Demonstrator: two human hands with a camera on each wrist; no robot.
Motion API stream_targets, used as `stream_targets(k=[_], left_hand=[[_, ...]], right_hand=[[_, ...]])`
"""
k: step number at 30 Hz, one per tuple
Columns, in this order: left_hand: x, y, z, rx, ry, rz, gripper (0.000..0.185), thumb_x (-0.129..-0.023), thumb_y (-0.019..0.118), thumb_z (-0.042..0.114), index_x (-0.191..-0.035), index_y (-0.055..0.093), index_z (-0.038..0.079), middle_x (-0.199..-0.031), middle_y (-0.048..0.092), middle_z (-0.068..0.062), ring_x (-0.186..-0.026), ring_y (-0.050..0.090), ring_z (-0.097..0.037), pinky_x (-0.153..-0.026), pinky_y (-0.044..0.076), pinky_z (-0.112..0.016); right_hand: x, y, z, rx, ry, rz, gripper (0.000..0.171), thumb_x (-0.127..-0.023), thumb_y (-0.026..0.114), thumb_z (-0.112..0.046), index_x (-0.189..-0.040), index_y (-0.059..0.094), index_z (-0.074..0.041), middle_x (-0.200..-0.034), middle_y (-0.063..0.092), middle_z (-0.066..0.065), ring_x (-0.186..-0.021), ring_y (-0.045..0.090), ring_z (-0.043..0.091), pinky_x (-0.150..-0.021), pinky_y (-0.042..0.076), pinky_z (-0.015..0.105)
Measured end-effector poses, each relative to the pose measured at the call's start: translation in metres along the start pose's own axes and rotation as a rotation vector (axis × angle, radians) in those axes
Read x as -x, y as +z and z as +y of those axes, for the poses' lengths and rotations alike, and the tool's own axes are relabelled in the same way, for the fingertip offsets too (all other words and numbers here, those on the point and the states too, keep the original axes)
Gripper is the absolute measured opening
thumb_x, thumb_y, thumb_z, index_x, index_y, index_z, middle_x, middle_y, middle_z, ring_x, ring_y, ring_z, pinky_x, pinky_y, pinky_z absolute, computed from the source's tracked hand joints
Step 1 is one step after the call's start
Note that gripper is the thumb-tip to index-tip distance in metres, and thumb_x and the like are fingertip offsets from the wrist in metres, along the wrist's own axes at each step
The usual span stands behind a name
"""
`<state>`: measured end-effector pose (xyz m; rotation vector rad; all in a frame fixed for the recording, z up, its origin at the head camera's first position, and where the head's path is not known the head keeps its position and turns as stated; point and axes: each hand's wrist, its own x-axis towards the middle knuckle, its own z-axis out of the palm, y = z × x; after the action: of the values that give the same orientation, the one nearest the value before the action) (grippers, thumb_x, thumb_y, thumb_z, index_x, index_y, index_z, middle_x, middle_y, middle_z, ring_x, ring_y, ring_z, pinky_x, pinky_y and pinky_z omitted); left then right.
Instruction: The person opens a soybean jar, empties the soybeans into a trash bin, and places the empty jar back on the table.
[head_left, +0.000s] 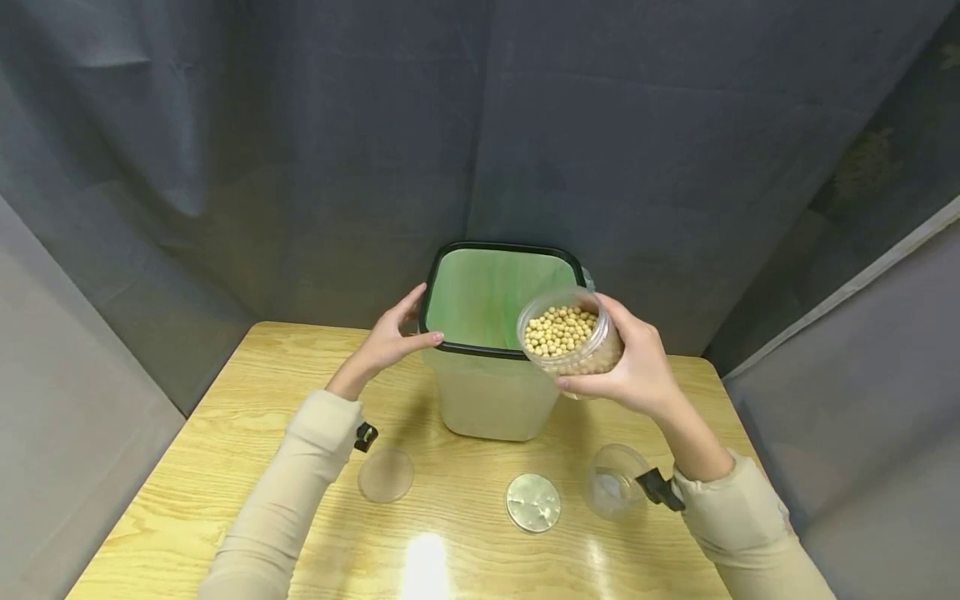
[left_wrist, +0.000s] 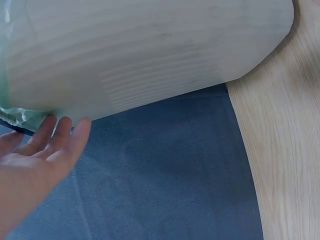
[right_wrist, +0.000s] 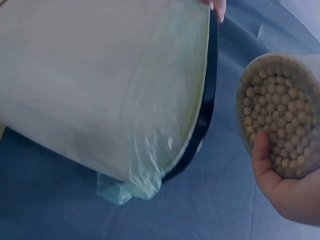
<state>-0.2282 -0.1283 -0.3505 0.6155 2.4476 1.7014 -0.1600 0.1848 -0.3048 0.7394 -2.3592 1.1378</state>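
Note:
A trash bin (head_left: 495, 400) with a black rim and a green liner bag (head_left: 480, 292) stands at the table's far side. My left hand (head_left: 390, 337) rests against its left rim, fingers fairly straight along the outer wall and thumb at the front corner. My right hand (head_left: 637, 362) grips a clear plastic jar (head_left: 600, 354), tilted toward the bin opening. Yellowish soybeans (head_left: 558, 333) nearly fill it. The right wrist view shows the thumb across the jar's clear side, with the beans (right_wrist: 280, 115) behind.
On the wooden table (head_left: 300, 358) lie a clear round lid (head_left: 386, 475) and a silvery foil disc (head_left: 533, 503). A clear empty-looking container (head_left: 618, 458) sits beside my right wrist. Dark curtain (head_left: 360, 167) hangs just behind the bin.

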Motion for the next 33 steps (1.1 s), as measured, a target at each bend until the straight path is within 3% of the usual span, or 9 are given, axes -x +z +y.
stream_targets(k=[7,12,17,20,26,33], left_hand=[[0.002,0.0,0.001,0.006,0.005,-0.002,0.081,-0.081,0.062,0.008,-0.145,0.014,0.003,-0.14,0.029,-0.025,-0.122,0.035,-0.039,-0.099,0.03,-0.052],[0.001,0.001,-0.003,0.003,-0.003,0.001,0.081,-0.081,0.062,0.008,-0.146,0.014,0.005,-0.142,0.026,-0.024,-0.122,0.033,-0.04,-0.099,0.028,-0.054],[-0.009,0.001,-0.025,-0.006,0.004,0.005,0.084,-0.081,0.065,0.01,-0.147,0.013,0.009,-0.142,0.028,-0.022,-0.122,0.035,-0.038,-0.098,0.03,-0.052],[-0.012,0.001,-0.035,-0.006,0.013,0.013,0.085,-0.08,0.066,0.015,-0.147,0.014,0.014,-0.143,0.027,-0.018,-0.122,0.036,-0.036,-0.098,0.031,-0.051],[-0.011,0.004,-0.034,-0.014,0.014,0.022,0.088,-0.079,0.07,0.024,-0.147,0.015,0.017,-0.143,0.03,-0.015,-0.121,0.038,-0.032,-0.096,0.034,-0.049],[-0.011,0.008,-0.033,0.0,0.017,0.023,0.086,-0.079,0.069,0.021,-0.147,0.016,0.017,-0.142,0.031,-0.016,-0.12,0.039,-0.033,-0.096,0.034,-0.049]], right_hand=[[-0.027,-0.009,0.006,0.059,0.028,-0.038,0.083,-0.051,0.087,-0.015,-0.124,0.05,-0.003,-0.113,0.058,0.014,-0.097,0.055,0.026,-0.08,0.041,0.039],[-0.044,-0.013,0.012,0.159,0.071,-0.095,0.084,-0.055,0.086,-0.025,-0.126,0.048,-0.002,-0.113,0.057,0.015,-0.096,0.055,0.029,-0.078,0.043,0.045],[-0.06,-0.019,0.017,0.262,0.078,-0.148,0.089,-0.056,0.084,-0.031,-0.131,0.041,-0.007,-0.112,0.055,0.017,-0.092,0.055,0.033,-0.074,0.044,0.048],[-0.069,-0.021,0.02,0.353,0.078,-0.177,0.09,-0.056,0.084,-0.033,-0.131,0.04,-0.01,-0.111,0.055,0.016,-0.092,0.054,0.034,-0.071,0.044,0.049],[-0.083,-0.027,0.026,0.597,0.07,-0.25,0.091,-0.055,0.081,-0.038,-0.131,0.038,-0.014,-0.112,0.052,0.018,-0.097,0.05,0.038,-0.067,0.044,0.054],[-0.095,-0.036,0.03,0.789,0.009,-0.31,0.091,-0.057,0.081,-0.036,-0.133,0.035,-0.014,-0.119,0.047,0.022,-0.106,0.043,0.043,-0.064,0.043,0.056]])
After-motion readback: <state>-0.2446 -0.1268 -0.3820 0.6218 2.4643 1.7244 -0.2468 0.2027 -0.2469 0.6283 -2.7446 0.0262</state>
